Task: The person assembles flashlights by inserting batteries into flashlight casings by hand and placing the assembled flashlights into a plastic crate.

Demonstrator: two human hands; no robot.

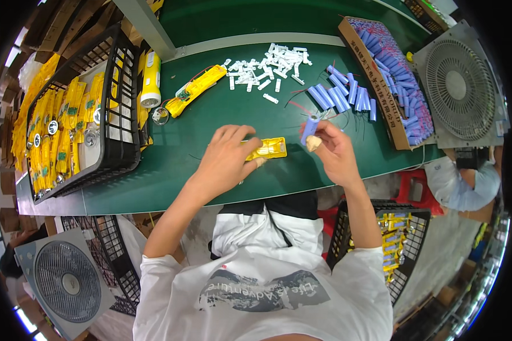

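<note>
A yellow trough-shaped plastic casing (276, 148) lies on the green tabletop (179, 135), its left end held between thumb and fingers in the closed grip of the left hand (227, 157). Just right of it, the grip of the right hand (338, 154) is closed on a purple-blue cylindrical cell (309, 127). Farther back lie small white plastic pieces (280, 58) and, to their right, loose purple-blue cells (339, 98) beside a brown cardboard box (375, 85) filled with similar cells
</note>
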